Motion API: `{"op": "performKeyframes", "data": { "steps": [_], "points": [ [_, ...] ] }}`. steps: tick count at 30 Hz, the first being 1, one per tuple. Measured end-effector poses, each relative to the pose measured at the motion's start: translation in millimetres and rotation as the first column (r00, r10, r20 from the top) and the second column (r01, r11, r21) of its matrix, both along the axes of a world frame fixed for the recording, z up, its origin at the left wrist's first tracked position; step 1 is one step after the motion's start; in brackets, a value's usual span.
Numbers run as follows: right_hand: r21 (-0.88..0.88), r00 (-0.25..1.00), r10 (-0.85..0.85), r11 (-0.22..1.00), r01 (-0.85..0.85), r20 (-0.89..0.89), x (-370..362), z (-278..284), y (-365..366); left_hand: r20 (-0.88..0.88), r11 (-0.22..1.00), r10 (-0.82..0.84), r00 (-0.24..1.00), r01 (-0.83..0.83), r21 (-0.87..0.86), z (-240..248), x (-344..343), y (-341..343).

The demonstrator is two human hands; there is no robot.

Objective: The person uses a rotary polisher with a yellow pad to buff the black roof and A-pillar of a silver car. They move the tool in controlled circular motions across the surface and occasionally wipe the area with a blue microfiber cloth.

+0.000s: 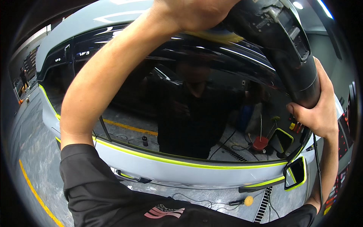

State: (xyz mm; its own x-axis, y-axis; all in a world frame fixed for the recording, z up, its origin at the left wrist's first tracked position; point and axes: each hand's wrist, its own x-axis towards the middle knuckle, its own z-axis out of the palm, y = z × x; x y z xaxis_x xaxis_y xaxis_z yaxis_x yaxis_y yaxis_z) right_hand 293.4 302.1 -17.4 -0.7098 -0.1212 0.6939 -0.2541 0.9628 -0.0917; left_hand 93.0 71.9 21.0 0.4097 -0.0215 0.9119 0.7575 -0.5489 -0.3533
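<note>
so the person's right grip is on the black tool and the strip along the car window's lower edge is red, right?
Not red: the strip along the car window's lower edge is yellow-green, as the head view shows. The right grip is on the black tool.

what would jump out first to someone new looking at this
The big black power tool at upper right, its near end gripped by the right hand, with the left hand at the top edge. Then the dark, reflective window filling the middle, with bright lime trim along its lower edge.
</note>
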Motion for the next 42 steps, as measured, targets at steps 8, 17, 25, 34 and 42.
{"op": "performKeyframes", "data": {
  "steps": [8,17,25,34,42],
  "points": [
    [0.111,0.999,-0.034,0.993,0.034,0.001,-12.7,20.8,1.3,0.049,0.984,0.131,0.99,-0.124,-0.128,-4.1,13.9,-36.0],
    [0.21,0.991,-0.04,0.976,0.067,-0.127,-25.0,23.3,-1.5,0.052,0.986,0.164,0.985,-0.162,-0.037,-10.7,-1.0,-61.5],
    [0.228,0.991,0.052,0.973,-0.024,-0.12,-38.9,22.1,0.6,-0.23,0.801,0.572,0.787,-0.477,0.362,-0.2,-8.7,-82.8],
    [0.358,0.978,0.094,0.933,-0.021,-0.189,-52.3,35.4,5.4,-0.172,0.939,0.332,0.928,-0.307,0.155,-9.9,-9.5,-105.6],
    [0.412,0.967,0.122,0.911,-0.02,-0.225,-65.4,37.4,-10.1,-0.188,0.836,0.527,0.829,-0.465,0.292,-15.4,-3.5,-115.4]
  ]
}}
